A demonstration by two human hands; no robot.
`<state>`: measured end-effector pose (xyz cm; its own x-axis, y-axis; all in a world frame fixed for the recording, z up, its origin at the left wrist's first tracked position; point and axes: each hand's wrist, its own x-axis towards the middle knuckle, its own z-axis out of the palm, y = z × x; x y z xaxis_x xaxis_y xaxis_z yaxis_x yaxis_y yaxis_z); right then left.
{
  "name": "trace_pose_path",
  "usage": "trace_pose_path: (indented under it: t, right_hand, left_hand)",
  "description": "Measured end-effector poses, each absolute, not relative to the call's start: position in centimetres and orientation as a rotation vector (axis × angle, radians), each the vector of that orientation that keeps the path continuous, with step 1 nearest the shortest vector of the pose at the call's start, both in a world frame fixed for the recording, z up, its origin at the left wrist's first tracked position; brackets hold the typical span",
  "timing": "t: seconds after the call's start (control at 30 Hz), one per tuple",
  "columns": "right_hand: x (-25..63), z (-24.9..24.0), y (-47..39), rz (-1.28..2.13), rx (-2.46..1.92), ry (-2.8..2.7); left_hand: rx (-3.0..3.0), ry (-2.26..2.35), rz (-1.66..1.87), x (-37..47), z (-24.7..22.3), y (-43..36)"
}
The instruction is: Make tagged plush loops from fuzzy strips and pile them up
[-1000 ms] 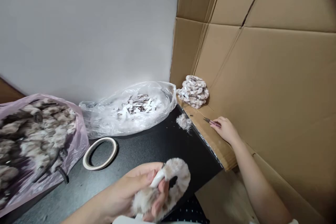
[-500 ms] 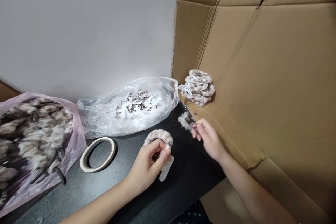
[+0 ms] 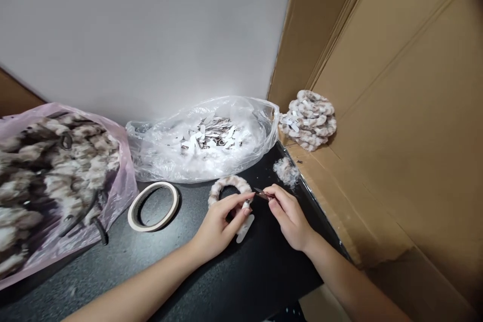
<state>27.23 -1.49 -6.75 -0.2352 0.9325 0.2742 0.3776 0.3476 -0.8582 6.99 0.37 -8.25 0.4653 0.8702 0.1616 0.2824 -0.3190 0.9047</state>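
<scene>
- Pinched between thumb and fingers, the ring was in your left hand; that hand was closed on it beside the tag.
- Your right hand was closed around the snips, with their dark points turned towards your left fingertips. You had them very near the ring (whether they touched it, or how far their blades stood open, could not be told).
- Your left grip sat low on the ring, probably to steady that side while its furry curve lay free beyond your fingers. The tag hung out towards you, apparently out of the way of the points.
- You held the snips near their pointed end, which likely gave you fine control close to your fingertips.
- Ring and hands were over the dark table, just to the right of the tape.
- Behind them, the clear bag lay spread open, perhaps so its white pieces were easy to reach. The pink bag of furry bands stood open at the left.
- A tuft of fluff lay near the table's edge, and the pile of furry rings rested against the cardboard, likely propped there to keep it together.
</scene>
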Motion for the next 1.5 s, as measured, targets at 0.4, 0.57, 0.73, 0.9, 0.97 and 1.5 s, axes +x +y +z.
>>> trace_pose_path:
  t: [0.4, 0.57, 0.73, 0.9, 0.97, 1.5]
  right_hand:
    - [27.2, -6.7, -1.4, 0.516, -1.407, -2.035]
    - [27.1, -6.6, -1.5, 0.473, -1.411, -2.076]
    - [27.0, -6.4, -1.7, 0.436, -1.441, -2.168]
    - [27.2, -6.1, -1.7, 0.445, -1.496, -2.241]
    - [27.2, -6.0, -1.7, 0.443, -1.500, -2.253]
    - [27.4, -5.5, -1.6, 0.573, -1.479, -2.287]
  left_hand:
    - [1.767, 1.048, 0.971, 7.4, -8.6, -0.3]
    - [1.805, 1.030, 0.948, 7.5, -8.4, -0.3]
    - [1.820, 1.031, 0.923, 7.7, -8.3, -0.3]
    - [1.810, 1.045, 0.918, 7.7, -8.4, -0.3]
    - [1.811, 1.047, 0.916, 7.6, -8.4, -0.4]
    - [1.814, 1.049, 0.867, 7.6, -8.5, -0.4]
